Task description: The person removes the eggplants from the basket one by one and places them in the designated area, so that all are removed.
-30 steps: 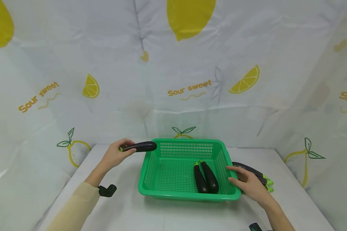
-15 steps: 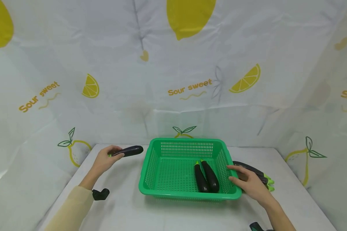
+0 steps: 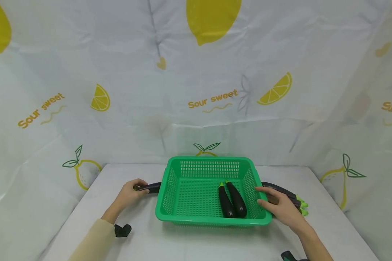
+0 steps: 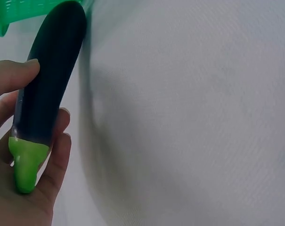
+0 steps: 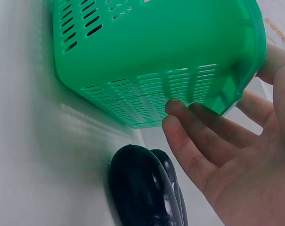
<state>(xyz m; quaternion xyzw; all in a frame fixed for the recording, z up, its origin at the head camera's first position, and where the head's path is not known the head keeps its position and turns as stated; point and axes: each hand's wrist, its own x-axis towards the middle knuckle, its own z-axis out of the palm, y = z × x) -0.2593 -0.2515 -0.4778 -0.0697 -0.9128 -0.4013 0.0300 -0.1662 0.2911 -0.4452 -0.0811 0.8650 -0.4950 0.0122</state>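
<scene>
My left hand (image 3: 132, 192) grips a dark purple eggplant (image 4: 55, 70) by its green-stem end, thumb on one side and fingers on the other. The eggplant lies low over the table, its round tip at the left wall of a green plastic basket (image 3: 212, 219). My right hand (image 3: 282, 208) holds the basket's right rim, with some fingers against the outer wall in the right wrist view. Inside the basket, toward the right, lie two eggplants, one slimmer (image 3: 227, 203) and one thicker (image 3: 236, 199).
More eggplants (image 3: 281, 190) with green stems lie on the white table (image 3: 183, 244) to the right of the basket, partly hidden by my right hand. A white cloth (image 3: 134, 137) printed with lemons stands behind and at both sides.
My left hand carried the eggplant left, away from over the basket's left rim, then down toward the table and back right beside the basket. The right hand stayed on the rim.
</scene>
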